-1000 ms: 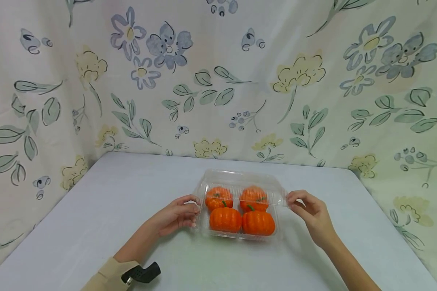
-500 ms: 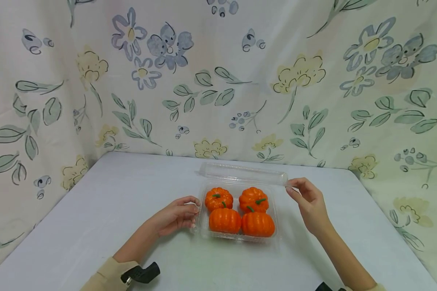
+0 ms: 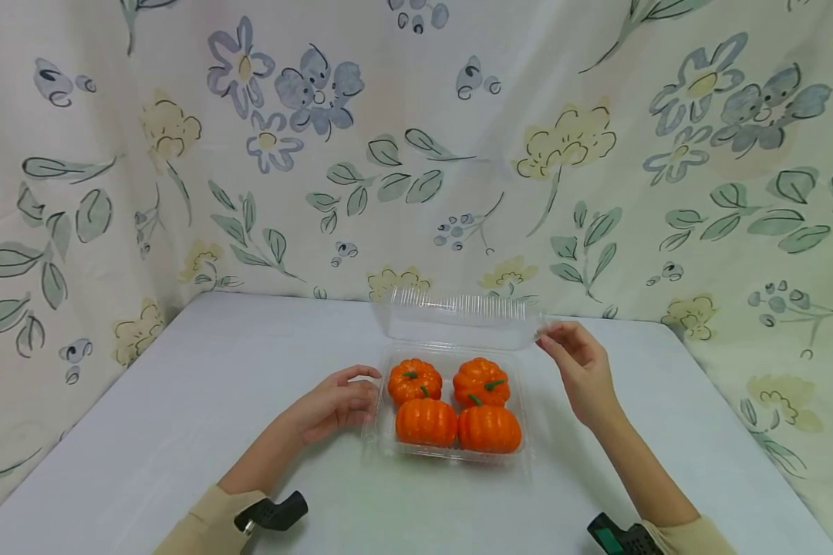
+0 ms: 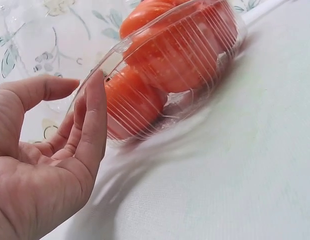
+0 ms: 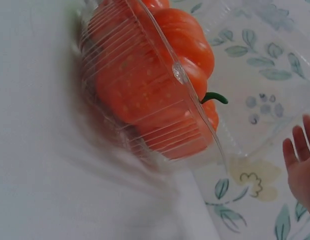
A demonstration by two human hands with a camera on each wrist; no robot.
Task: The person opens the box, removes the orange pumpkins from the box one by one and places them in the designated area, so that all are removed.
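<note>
A clear plastic clamshell container (image 3: pixel 451 453) stands on the table with several small orange pumpkins (image 3: pixel 426 422) inside, green stems up. Its hinged lid (image 3: pixel 458 327) is raised and tilted back behind it. My left hand (image 3: pixel 336 402) holds the container's left rim; in the left wrist view the thumb (image 4: pixel 95 117) lies along the ribbed outer wall and a fingertip meets the rim. With thumb and index finger, my right hand (image 3: pixel 583 366) pinches the right edge of the lid. The right wrist view catches only part of that hand (image 5: pixel 304 167) at its border.
A white-covered table (image 3: pixel 250 339) lies under everything. A floral curtain (image 3: pixel 423 154) hangs behind it and along both sides. Dark camera mounts sit on both beige-sleeved wrists, close to the tabletop.
The lid has swung up and back from over the pumpkins to behind the container. The right hand has moved away and slightly left with it. The left hand has stayed at the rim.
</note>
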